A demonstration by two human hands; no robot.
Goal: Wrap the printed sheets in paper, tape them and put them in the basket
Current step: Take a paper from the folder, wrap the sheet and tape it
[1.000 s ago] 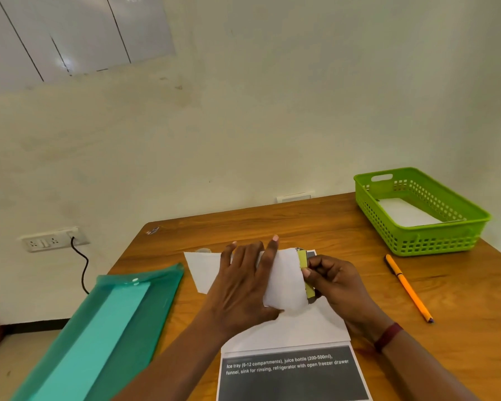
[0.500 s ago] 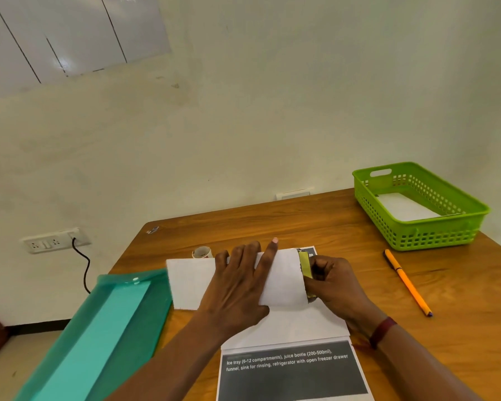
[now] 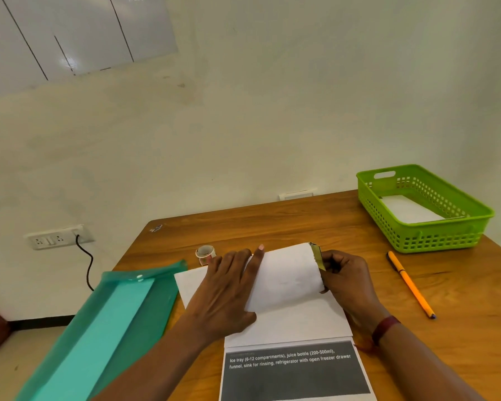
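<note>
White wrapping paper (image 3: 287, 279) lies folded over a bundle of printed sheets in the middle of the table; the sheets' yellow-green edge (image 3: 316, 254) shows at the right end. My left hand (image 3: 226, 293) presses flat on the fold with straight fingers. My right hand (image 3: 344, 279) pinches the right end of the bundle. A small tape roll (image 3: 205, 251) stands just behind my left hand. The green basket (image 3: 434, 240) sits at the far right with a white wrapped packet (image 3: 408, 209) inside.
A teal plastic folder (image 3: 104, 328) hangs over the table's left edge. An orange pen (image 3: 411, 285) lies right of my right hand. More white and printed sheets (image 3: 295, 369) lie at the near edge. A wall socket with a black cable (image 3: 55, 238) is at left.
The wrapping paper's left flap has shifted left and flattened on the table, uncovering the tape roll. My right hand has moved slightly along the bundle's right end.
</note>
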